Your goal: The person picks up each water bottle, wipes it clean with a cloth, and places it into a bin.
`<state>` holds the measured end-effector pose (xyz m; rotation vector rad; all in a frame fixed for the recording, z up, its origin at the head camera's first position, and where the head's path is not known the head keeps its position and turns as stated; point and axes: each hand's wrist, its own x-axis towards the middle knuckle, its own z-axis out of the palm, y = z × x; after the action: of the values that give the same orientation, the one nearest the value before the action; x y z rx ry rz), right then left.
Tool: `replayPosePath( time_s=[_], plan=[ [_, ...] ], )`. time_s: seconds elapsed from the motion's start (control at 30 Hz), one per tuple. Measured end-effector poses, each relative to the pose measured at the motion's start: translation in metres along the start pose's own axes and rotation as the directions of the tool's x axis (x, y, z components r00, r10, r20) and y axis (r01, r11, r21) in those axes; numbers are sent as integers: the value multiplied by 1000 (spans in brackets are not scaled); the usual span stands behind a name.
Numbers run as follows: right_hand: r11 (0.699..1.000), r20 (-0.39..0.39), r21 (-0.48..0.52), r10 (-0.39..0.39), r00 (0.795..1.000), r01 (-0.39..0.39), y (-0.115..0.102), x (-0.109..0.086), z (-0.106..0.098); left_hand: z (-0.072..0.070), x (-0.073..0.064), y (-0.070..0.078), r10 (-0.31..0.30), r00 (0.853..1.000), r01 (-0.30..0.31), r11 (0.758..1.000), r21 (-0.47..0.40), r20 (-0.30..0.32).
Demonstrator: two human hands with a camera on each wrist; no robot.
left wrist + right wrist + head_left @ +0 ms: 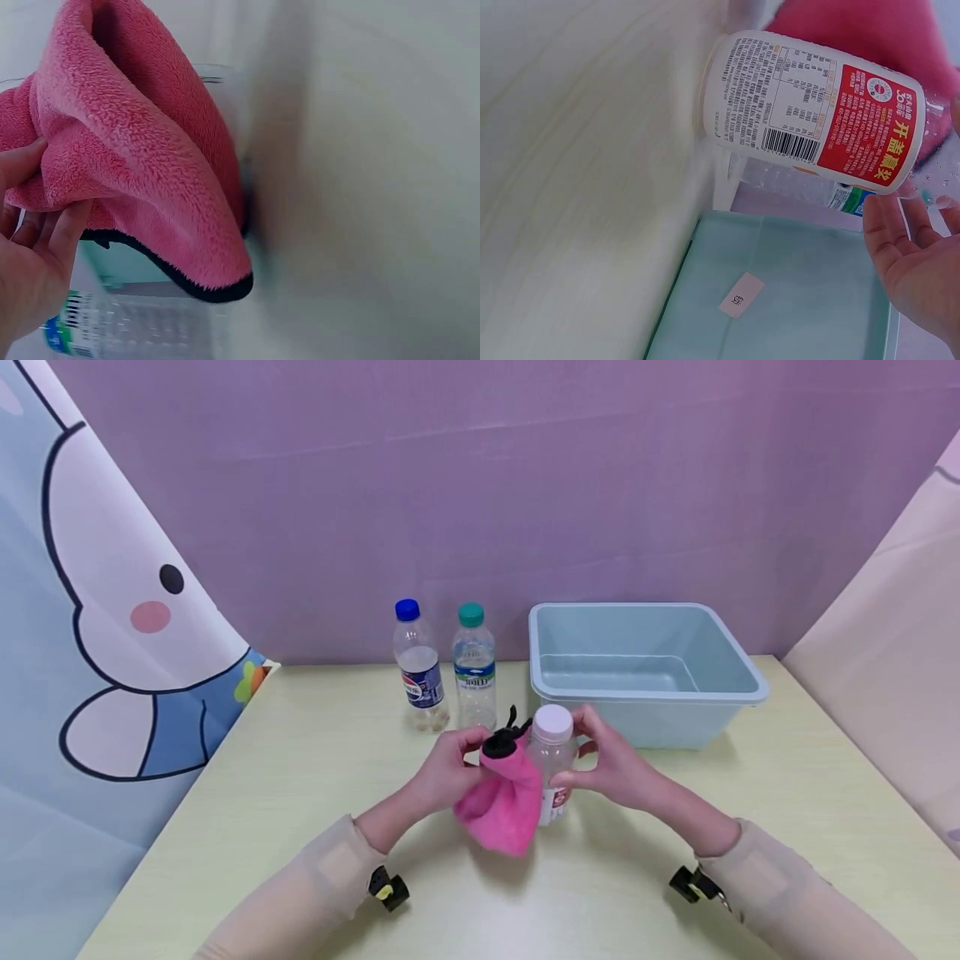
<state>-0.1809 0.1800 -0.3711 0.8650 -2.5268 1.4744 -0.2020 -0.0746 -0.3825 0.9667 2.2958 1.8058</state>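
My left hand pinches a fluffy pink cloth with black edging, bunched and hanging in folds. In the left wrist view, the thumb and fingers of that hand dig into the folds of the cloth. My right hand holds a clear plastic bottle with a pale cap around its upper part. The bottle is nearly upright, and the cloth is against its left side. The right wrist view shows its red and white label with a barcode. I cannot tell whether its base touches the table.
Behind the hands stand a blue-capped bottle with a dark blue label and a green-capped bottle. A light blue plastic tub sits at the back right of the pale table. A purple cloth backdrop hangs behind.
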Motion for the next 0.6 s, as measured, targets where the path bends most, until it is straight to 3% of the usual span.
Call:
replayPosePath(
  time_s=[0.17,0.33,0.6],
  plan=[
    [1000,-1,4,14,1000,-14,-1,0,0,3,-7,-20,-31,997,27,997,73,64],
    [1000,-2,-3,22,1000,-22,-1,0,0,6,-13,-32,-81,988,69,993,92,128],
    [1000,-3,-3,23,1000,-23,-1,0,0,5,-13,-33,-77,990,64,992,110,122]
  ],
)
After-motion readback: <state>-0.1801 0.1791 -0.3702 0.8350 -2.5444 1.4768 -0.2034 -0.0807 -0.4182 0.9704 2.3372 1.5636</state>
